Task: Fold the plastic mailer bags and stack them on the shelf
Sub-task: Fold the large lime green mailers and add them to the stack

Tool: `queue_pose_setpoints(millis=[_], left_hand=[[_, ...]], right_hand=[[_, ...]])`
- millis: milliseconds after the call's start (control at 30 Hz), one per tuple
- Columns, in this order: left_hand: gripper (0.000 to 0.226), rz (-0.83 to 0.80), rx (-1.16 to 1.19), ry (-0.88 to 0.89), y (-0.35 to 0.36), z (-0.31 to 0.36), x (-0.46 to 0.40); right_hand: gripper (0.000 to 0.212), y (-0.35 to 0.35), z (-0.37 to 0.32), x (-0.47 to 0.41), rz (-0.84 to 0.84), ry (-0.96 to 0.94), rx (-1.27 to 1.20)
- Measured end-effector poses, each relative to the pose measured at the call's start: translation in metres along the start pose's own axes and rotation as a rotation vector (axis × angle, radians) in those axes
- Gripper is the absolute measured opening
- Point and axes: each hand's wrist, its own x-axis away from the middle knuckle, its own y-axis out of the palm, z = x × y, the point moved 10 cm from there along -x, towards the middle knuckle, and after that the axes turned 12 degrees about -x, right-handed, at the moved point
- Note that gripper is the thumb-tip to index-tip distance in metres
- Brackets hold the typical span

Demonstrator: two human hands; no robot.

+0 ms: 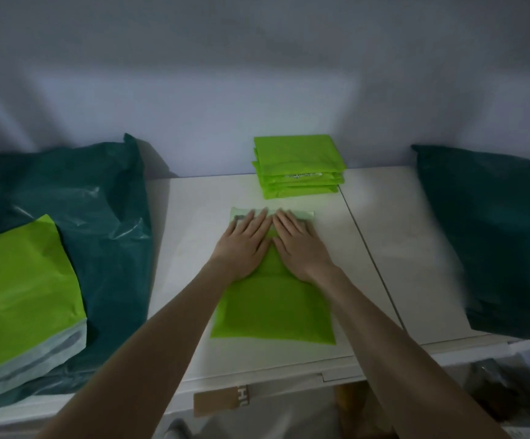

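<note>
1. The bag (273,308) under your hands lies flat at the middle of the shelf (393,248), with its long axis running from 6 o'clock to 12 o'clock. Its pale sealing strip (301,214) is the end pointing toward 12 o'clock, at the wall.
2. Your left hand (244,245) lies palm down on the far part of the bag, fingers straight and close together, pressing it and gripping nothing.
3. Your right hand (298,245) does the same just beside it; the two hands angle inward, with their fingertips close together at the strip.
4. Counts: one bag under your hands; one stack (298,167) of folded bags at 12 o'clock, about four or five layers, the blur hiding the exact number; one pile (22,299) of unfolded bags at 9 o'clock; two dark green sacks.
5. The bag is bright lime green, smooth and matte, with a crosswise crease just behind your wrists.
6. The left sack (98,204) lies under the pile at 9 o'clock; the right sack (495,236) is at 3 o'clock, well apart from the bag.
7. The stack shows a small printed label on one front edge, too blurred to read.
</note>
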Motion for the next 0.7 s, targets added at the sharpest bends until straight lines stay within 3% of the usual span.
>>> queue_pose_setpoints(millis=[167,433,633,700], left_hand=[[0.063,0.008,0.065,-0.083,0.001,-0.008,-0.001],[0.089,0.018,0.1,-0.292,0.001,-0.028,0.005],[0.077,0.254,0.292,-0.463,-0.029,-0.052,0.037],[0.072,0.239,0.357,-0.553,-0.031,-0.064,0.051]], right_hand=[[0.056,-0.003,0.005,0.0,0.07,0.024,-0.02],[0.072,-0.018,0.031,0.014,0.204,0.328,-0.066],[0.057,-0.058,0.028,0.047,0.506,0.308,-0.21],[0.055,-0.063,0.04,0.062,0.543,0.37,-0.321]])
